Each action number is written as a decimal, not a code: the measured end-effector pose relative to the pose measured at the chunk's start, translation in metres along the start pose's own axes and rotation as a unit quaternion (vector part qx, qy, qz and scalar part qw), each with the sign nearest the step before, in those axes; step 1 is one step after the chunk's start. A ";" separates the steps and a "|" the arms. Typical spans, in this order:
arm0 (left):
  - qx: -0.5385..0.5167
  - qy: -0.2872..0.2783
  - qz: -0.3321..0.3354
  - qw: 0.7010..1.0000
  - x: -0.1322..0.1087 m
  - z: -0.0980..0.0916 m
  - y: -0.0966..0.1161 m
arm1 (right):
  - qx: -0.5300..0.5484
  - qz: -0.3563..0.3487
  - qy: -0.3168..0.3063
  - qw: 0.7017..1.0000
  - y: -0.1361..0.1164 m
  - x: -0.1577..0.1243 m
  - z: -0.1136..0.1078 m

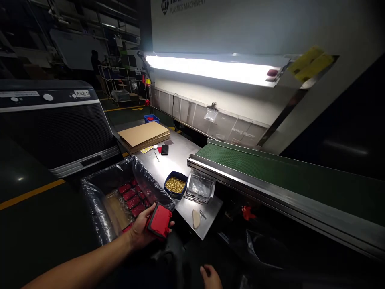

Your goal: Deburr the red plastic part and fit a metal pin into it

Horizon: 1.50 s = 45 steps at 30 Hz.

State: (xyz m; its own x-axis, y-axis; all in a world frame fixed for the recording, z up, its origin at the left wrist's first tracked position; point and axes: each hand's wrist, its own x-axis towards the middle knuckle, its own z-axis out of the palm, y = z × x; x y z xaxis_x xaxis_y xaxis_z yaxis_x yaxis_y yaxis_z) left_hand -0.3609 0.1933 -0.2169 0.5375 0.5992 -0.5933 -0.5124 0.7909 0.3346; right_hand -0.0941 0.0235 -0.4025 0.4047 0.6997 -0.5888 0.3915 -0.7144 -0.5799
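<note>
My left hand is closed around a red plastic part with a black underside, held just over the near right corner of a box lined with clear plastic film. Several similar red parts lie in rows inside that box. My right hand is low at the bottom edge in the dark; only its knuckles show and nothing can be seen in it.
A blue tray of small brass pieces and a clear plastic container stand on the steel table. A green conveyor belt runs to the right. Stacked cardboard sheets and a black phone lie further back.
</note>
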 end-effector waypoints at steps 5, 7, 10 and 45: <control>-0.018 -0.082 -0.049 0.995 0.034 0.008 0.029 | -0.007 -0.011 -0.006 1.000 -0.064 0.061 -0.004; -0.029 -0.112 -0.065 0.991 0.049 0.010 0.040 | -0.032 0.006 0.010 0.999 -0.085 0.078 -0.008; -0.061 -0.108 -0.085 0.989 0.065 0.010 0.054 | -0.089 0.070 0.034 0.993 -0.110 0.098 -0.007; 0.036 0.035 -0.009 0.999 0.082 0.046 0.042 | 0.155 -0.399 -0.012 0.904 -0.252 -0.012 -0.070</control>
State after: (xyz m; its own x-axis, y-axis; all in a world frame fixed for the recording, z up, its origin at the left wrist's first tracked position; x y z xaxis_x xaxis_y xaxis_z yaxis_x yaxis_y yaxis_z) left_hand -0.3075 0.2811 -0.2172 0.4968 0.5770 -0.6483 -0.4528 0.8096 0.3735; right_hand -0.1394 0.1948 -0.2104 0.0763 0.9941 0.0765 0.2995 0.0503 -0.9528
